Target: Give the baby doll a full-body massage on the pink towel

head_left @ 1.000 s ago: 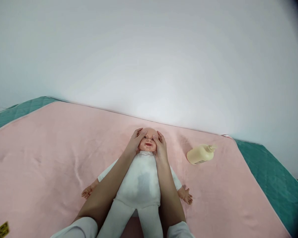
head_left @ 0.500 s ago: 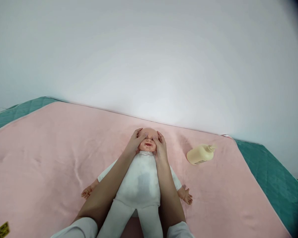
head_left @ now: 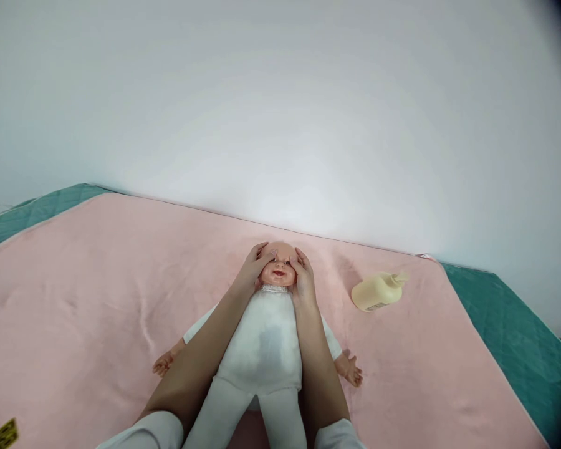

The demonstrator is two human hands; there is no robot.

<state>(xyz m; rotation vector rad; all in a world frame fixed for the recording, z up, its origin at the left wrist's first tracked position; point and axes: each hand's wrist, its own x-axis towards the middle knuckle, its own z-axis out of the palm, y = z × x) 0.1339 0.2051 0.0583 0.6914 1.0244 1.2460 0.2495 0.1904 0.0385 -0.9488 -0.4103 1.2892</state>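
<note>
- Head view: doll point(head_left: 262, 333) lay face-up on the sheet point(head_left: 98, 280), long axis running away from me.
- My left hand point(head_left: 255, 267) and right hand point(head_left: 305, 274) cupped the doll's head point(head_left: 279, 274) between them, one each side.
- Neither hand nearer.

The doll's face point(head_left: 279, 276) looks like smooth plastic with a slight gloss, its torso point(head_left: 266, 337) soft matt cloth. The pink sheet point(head_left: 98, 280) is matt, lightly creased fabric; the green covering point(head_left: 42, 209) shows quilted cloth. The pump bottle point(head_left: 374, 292) appears smooth, softly sheened plastic, the wall point(head_left: 280, 112) smooth and matt.
</note>
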